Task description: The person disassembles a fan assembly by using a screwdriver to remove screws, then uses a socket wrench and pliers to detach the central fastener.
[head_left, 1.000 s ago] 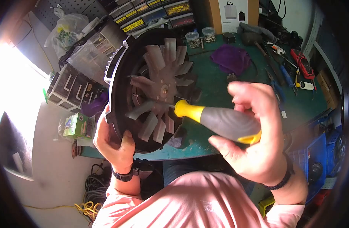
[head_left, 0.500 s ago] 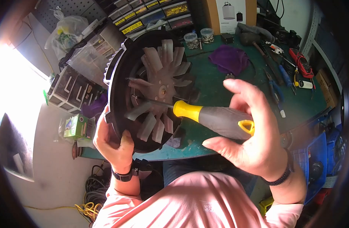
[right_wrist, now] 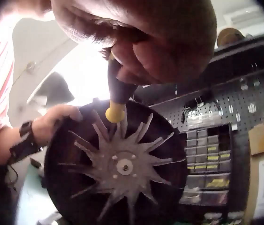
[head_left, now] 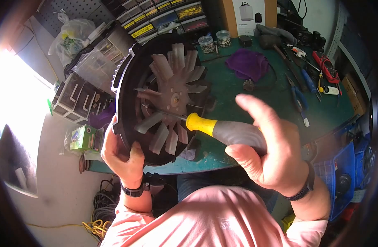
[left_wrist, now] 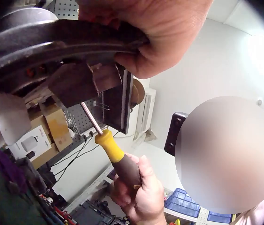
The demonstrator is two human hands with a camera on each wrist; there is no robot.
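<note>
A screwdriver (head_left: 226,129) runs in past the fan (head_left: 169,88)

From where I stand, the left hand (head_left: 124,158) grips the rim of the black housing (head_left: 129,86), held up on edge over the near side of the green bench (head_left: 320,123). The right hand (head_left: 275,152) wraps the screwdriver's handle, its shaft passing between the blades. It looks to me like screwing work behind the fan; I can't make out the tip. The next turn, I'd say, calls for steady inward pressure, housing braced, blades left unforced.
</note>
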